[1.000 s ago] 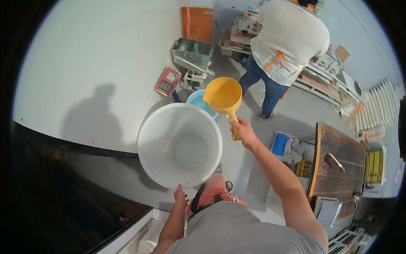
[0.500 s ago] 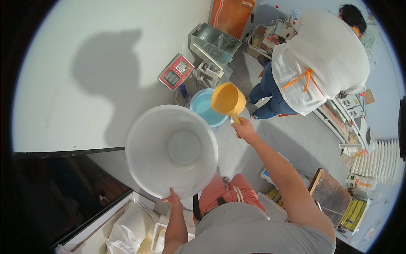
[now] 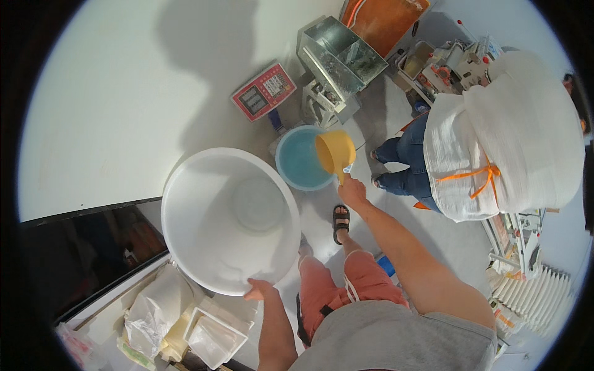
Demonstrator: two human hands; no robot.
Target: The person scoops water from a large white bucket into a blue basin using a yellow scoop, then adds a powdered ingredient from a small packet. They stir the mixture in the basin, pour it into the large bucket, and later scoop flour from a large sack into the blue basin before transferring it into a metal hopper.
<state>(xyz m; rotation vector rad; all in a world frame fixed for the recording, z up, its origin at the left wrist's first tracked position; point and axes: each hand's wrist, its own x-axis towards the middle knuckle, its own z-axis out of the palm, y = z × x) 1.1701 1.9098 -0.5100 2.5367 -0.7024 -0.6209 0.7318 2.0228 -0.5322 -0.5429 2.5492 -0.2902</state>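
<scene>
The red scale is bearing small print beside a dark display. The right hand is clasping the yellow scoop by its handle, the cup overlapping the right edge of the blue basin. The left hand is touching the white tub's near rim; whether it is pinching, I cannot tell.

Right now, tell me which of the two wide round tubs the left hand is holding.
The large white tub: the left hand holds its near rim. The other, light blue tub is smaller, and neither hand touches it.
</scene>
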